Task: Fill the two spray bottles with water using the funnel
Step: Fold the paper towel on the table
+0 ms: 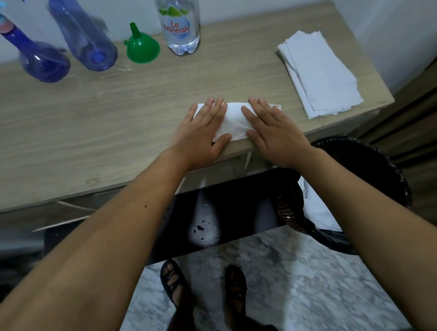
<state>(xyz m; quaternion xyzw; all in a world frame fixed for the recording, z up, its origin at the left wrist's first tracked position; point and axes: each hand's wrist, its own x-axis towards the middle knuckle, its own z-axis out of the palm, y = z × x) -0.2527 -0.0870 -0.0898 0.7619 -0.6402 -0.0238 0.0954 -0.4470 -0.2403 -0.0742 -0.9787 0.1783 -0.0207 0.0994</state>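
Note:
Two translucent blue spray bottles stand at the table's back left: one (40,58) with a pink-and-blue spray head, the other (87,37) to its right. A green funnel (142,48) sits upside down beside them, spout up. A clear water bottle (180,24) labelled Le Minerale stands right of the funnel. Near the front edge, my left hand (202,130) and my right hand (269,129) lie flat, fingers straight, pressing on a folded white tissue (231,122) between them.
A stack of white tissues (319,74) lies at the right end of the wooden table (81,122). Below the table's right side stands a dark bin (365,156) with white paper in it. My sandalled feet stand on a marbled floor.

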